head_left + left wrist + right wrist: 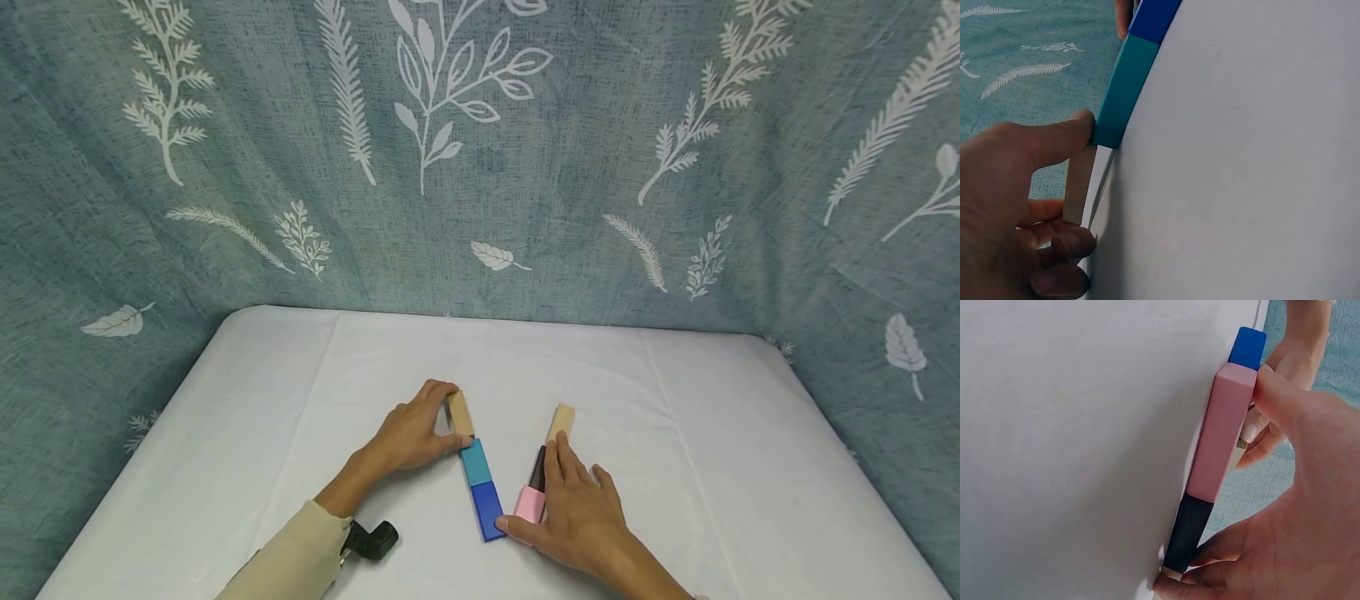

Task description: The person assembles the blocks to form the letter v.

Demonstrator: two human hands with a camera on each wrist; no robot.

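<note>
A row of blocks slants across the white table: a plain wooden block (pixel 460 413), a teal block (pixel 476 463) and a dark blue block (pixel 487 510). My left hand (pixel 411 432) grips the wooden block, with its thumb tip at the joint with the teal one and its fingers at the far end. To the right, a second row holds a pink block (pixel 1225 431), a black block (pixel 1188 531) and another plain wooden block (pixel 561 422). Along this row my right hand (pixel 579 508) rests with fingers extended, its thumb by the pink block's near end, its fingertips where black meets wood.
White cloth covers the table (pixel 750 467). Behind it hangs a blue-green curtain (pixel 570 217) with a white leaf print. A black device (pixel 372 540) sits at the left wrist, beside a beige sleeve (pixel 292 554). The two rows stand apart at their far ends.
</note>
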